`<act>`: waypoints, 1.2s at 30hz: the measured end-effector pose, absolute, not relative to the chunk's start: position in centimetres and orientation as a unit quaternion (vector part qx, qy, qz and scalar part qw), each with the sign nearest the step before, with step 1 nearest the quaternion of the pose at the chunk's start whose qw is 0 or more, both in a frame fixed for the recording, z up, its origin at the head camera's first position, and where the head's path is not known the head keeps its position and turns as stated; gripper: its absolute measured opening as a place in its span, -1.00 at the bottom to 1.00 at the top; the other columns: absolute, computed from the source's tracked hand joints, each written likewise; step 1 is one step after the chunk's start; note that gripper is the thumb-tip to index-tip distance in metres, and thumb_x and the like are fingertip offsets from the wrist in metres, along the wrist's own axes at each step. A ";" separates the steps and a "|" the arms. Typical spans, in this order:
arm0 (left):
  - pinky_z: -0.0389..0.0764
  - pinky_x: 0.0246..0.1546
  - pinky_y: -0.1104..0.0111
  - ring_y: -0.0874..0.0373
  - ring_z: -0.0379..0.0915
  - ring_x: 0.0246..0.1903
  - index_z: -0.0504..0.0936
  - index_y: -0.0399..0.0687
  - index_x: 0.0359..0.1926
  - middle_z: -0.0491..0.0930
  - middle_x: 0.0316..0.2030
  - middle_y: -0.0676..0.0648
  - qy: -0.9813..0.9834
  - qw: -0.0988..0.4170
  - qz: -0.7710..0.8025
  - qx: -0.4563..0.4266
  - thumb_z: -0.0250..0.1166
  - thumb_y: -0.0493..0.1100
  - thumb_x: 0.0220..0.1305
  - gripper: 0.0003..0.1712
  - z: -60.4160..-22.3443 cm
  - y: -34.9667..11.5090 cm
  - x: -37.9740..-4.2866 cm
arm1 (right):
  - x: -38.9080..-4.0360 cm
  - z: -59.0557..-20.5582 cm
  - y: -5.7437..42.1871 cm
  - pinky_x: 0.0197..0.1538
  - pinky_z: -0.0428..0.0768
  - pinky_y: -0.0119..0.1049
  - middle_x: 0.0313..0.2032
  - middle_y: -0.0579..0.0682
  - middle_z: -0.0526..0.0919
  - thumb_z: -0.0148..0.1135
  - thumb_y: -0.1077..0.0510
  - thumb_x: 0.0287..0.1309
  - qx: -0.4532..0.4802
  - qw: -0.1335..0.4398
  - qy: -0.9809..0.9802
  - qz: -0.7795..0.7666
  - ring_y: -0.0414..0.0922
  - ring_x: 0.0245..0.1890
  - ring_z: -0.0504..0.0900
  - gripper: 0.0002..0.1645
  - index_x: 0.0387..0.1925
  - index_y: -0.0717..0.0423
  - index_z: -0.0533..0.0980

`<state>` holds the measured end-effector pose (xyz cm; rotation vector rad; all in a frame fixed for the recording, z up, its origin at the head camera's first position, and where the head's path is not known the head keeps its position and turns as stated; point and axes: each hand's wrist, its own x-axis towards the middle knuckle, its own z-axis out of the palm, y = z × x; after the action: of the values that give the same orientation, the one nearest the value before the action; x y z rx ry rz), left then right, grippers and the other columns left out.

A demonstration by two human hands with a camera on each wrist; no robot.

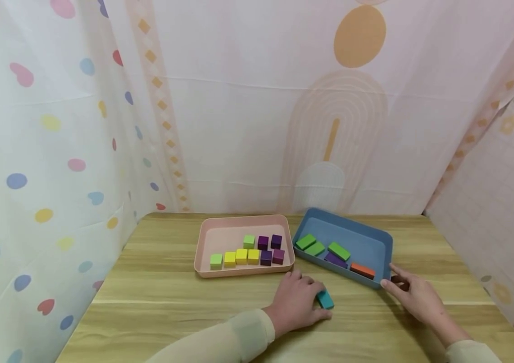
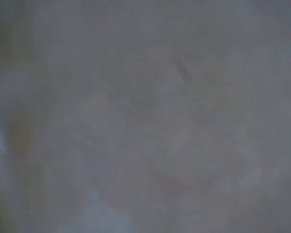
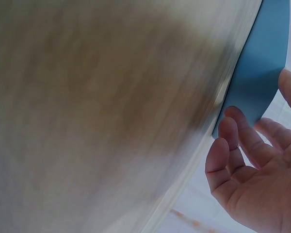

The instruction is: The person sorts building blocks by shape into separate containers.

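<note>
On the table, my left hand (image 1: pixel 295 300) curls over a teal block (image 1: pixel 325 299), index finger at its far end and thumb by its near end. Part of that block is hidden under the fingers. My right hand (image 1: pixel 415 297) holds the near right corner of a blue tray (image 1: pixel 381 234); in the right wrist view its thumb is at the rim and bent fingers lie along the tray's outer wall (image 3: pixel 259 63). Inside the tray are green blocks (image 1: pixel 338 251), a purple block (image 1: pixel 336 260) and an orange block (image 1: pixel 363 270). The left wrist view is only a blur.
Left of the blue tray stands a pink tray (image 1: pixel 220 223) with several cubes: light green (image 1: pixel 216 261), yellow (image 1: pixel 241 256) and dark purple (image 1: pixel 266 257). Patterned curtains (image 1: pixel 234 126) hang behind the wooden table (image 1: pixel 157 292) and at both sides.
</note>
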<state>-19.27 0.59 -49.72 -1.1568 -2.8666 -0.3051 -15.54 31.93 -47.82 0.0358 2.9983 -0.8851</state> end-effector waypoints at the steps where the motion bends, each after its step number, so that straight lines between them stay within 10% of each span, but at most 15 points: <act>1: 0.34 -0.16 0.27 0.17 0.31 -0.15 0.62 0.34 0.09 0.62 -0.06 0.14 -0.925 0.018 -0.097 -0.368 0.20 0.52 0.15 -0.37 -49.7 0.8 -19.2 | -15.6 -47.8 32.0 -0.26 0.63 -0.10 -0.01 0.30 0.65 0.17 -0.25 0.33 0.011 0.008 0.959 -0.282 0.06 -0.17 0.67 -0.09 0.40 0.34 0.26; 36: 0.32 -0.17 0.41 0.27 0.43 -0.25 0.71 0.29 -0.01 0.69 -0.22 0.23 -0.943 0.117 -0.120 -0.287 0.27 0.38 0.20 -0.53 -46.5 10.4 -24.2 | -15.5 -48.1 32.0 -0.26 0.64 -0.12 -0.02 0.29 0.66 0.21 -0.19 0.33 0.008 -0.004 0.954 -0.299 0.07 -0.18 0.69 -0.14 0.39 0.32 0.28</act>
<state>-24.18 10.38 -46.53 -0.8387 -2.7611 -0.3521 -15.49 31.96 -48.13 0.0248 3.0053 -0.9424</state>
